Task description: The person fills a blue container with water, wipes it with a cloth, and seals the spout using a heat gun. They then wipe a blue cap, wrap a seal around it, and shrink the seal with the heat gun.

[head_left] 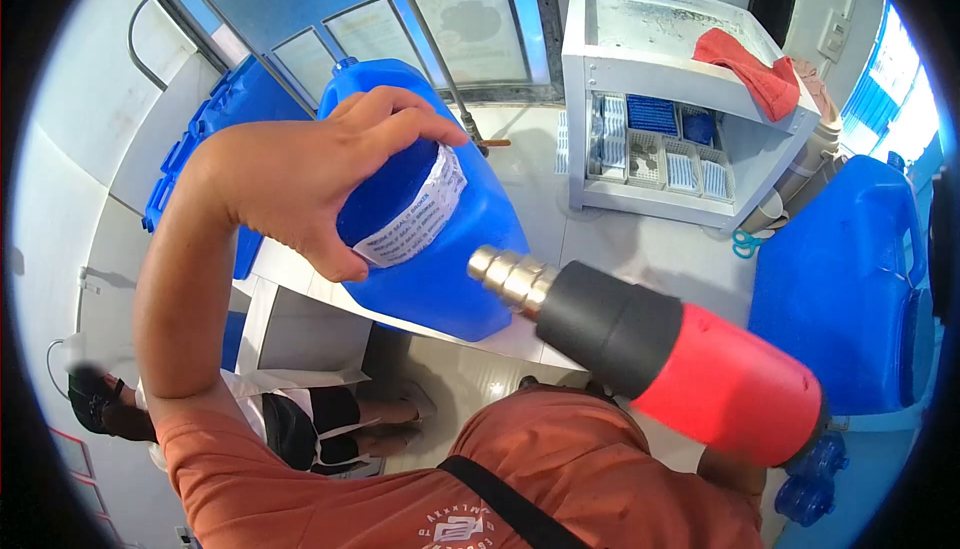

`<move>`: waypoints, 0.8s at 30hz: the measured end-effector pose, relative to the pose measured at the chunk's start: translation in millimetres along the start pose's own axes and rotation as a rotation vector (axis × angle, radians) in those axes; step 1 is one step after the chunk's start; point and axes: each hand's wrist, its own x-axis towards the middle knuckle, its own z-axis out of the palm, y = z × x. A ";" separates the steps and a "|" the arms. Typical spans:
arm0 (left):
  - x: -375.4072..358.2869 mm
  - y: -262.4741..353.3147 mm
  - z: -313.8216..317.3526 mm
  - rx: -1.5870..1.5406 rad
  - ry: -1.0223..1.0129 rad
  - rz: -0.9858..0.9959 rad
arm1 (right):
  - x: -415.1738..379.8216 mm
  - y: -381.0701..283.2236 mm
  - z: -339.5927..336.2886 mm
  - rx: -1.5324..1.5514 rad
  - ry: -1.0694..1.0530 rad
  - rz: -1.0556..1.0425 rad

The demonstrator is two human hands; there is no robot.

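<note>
My left hand (330, 169) arches over a large blue water jug (450, 279), thumb and fingers curved around its round blue top. A white printed seal band (415, 219) curves along that top between my thumb and fingertips. Its lettering reads "refuse if seal is broken". On the right, a red and black heat gun (680, 359) points its stepped metal nozzle at the jug, with a gap between them. Behind the gun's body, my right hand is hidden; part of the forearm (735, 469) shows below it.
More blue jugs (215, 124) stand at left, and another jug (830, 279) at right. A white shelf unit (690, 84) holds small baskets and a red cloth (755, 69). Teal scissors (748, 243) lie near it. Another person (300, 424) is at lower left.
</note>
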 end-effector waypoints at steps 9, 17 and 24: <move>-3.7 -0.7 6.9 0.016 0.092 -0.071 | 5.5 -1.3 9.2 0.051 -0.026 -0.001; -23.9 -10.9 14.3 -0.092 0.237 -0.390 | 10.3 -2.9 16.6 0.099 -0.053 -0.004; -37.5 -23.5 38.0 -0.411 0.427 -0.409 | 16.0 -4.8 21.9 0.125 -0.075 -0.007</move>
